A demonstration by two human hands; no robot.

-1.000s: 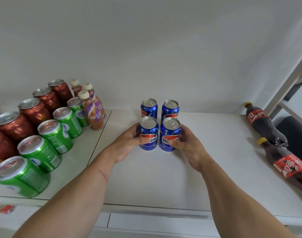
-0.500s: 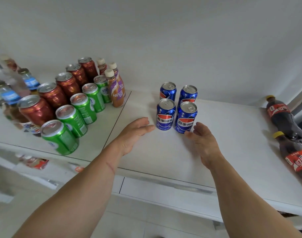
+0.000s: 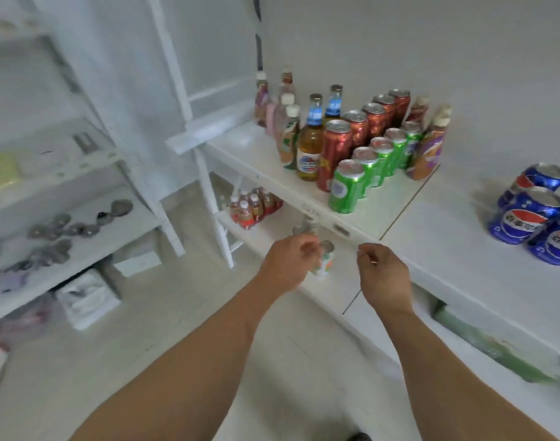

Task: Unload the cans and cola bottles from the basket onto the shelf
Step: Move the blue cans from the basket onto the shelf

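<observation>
Several blue cola cans (image 3: 523, 214) stand grouped on the white shelf (image 3: 456, 268) at the far right, partly cut off by the frame edge. My left hand (image 3: 288, 262) hangs in front of the shelf's front edge, below and left of the cans, fingers loosely curled around nothing. My right hand (image 3: 383, 275) is beside it, just under the shelf edge, also holding nothing. Neither hand touches a can. The basket and the cola bottles are out of view.
Rows of green cans (image 3: 348, 186), red cans (image 3: 335, 151) and glass bottles (image 3: 310, 141) fill the shelf's left part. On the lower shelf stand a small pale can (image 3: 325, 262) and a pack of red bottles (image 3: 253, 208). A second white rack (image 3: 81, 237) stands on the left.
Both hands let go of the front blue cans and drew back and down off the shelf. My view has swung left and down toward the floor.
</observation>
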